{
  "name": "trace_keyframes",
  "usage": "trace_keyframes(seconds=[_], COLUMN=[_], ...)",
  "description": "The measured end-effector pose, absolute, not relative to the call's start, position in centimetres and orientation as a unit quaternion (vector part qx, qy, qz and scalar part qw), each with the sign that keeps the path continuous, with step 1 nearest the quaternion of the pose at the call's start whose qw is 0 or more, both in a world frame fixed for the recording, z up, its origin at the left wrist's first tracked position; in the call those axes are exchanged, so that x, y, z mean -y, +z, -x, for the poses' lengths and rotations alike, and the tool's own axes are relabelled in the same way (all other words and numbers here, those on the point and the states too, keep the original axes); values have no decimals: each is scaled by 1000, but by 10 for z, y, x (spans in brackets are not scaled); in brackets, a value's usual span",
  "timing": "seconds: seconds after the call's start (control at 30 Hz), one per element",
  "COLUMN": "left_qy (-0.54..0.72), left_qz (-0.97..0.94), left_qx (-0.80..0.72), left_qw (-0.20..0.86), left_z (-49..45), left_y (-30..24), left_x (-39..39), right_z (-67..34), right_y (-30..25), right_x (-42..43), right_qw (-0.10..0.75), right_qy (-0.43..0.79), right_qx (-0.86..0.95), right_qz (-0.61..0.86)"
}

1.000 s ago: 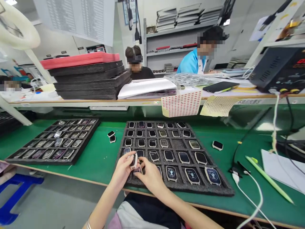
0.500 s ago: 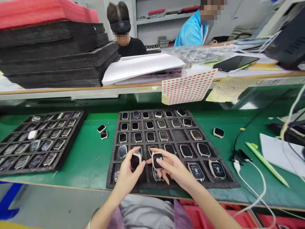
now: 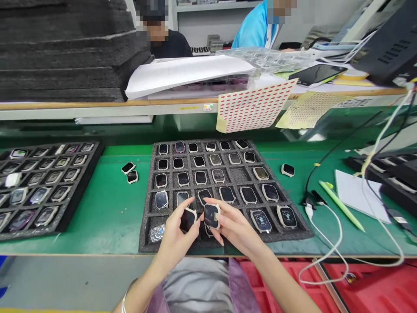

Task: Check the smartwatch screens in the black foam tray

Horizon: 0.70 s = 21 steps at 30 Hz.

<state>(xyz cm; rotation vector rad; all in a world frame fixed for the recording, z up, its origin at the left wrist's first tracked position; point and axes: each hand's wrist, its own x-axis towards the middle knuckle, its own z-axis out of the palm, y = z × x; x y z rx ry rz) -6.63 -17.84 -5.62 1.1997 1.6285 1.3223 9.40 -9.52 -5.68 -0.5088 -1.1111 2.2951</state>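
Note:
My left hand (image 3: 178, 237) pinches a smartwatch body (image 3: 188, 218) with a dark screen and pale case. My right hand (image 3: 233, 228) grips a second watch body (image 3: 211, 215), screen up. Both hands hover side by side over the near row of a black foam tray (image 3: 148, 195) on the green table. The tray's cells hold several watch bodies. One near-left cell contains a shiny silvery piece (image 3: 157, 233).
Another foam tray (image 3: 65, 217) of watches lies at left. Two loose watches (image 3: 129, 172) sit between the trays, one more (image 3: 287, 170) at right. White cable (image 3: 329, 243), green pen (image 3: 340, 205) and paper are at right. A raised shelf carries stacked foam trays, red-dotted sticker sheet (image 3: 252, 108); two people sit beyond.
A second ago both hands were low at the tray's near-left cells. Since then each has lifted a watch body, and my view has tilted down and closer to the table.

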Motion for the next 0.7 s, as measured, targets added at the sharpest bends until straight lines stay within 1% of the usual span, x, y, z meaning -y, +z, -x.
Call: trace_keyframes(seconds=[0.17,0.4,0.53,0.7], left_qy=[509,544,535,532], left_qz=[-470,-451,-441,-443], left_qx=[-641,-615,-619,-624], left_qw=[330,349,369,362], left_z=[61,59,60,59], left_y=[-58,-60,-61,-63], left_x=[183,189,190,189], right_z=[-93,-99,-100,-99], right_y=[-56,-59,-61,-61], right_x=[95,96,96,97], right_qw=[272,284,277,275], right_qy=[853,856,863,864], right_qx=[406,400,391,388], right_qz=[182,162,158,162])
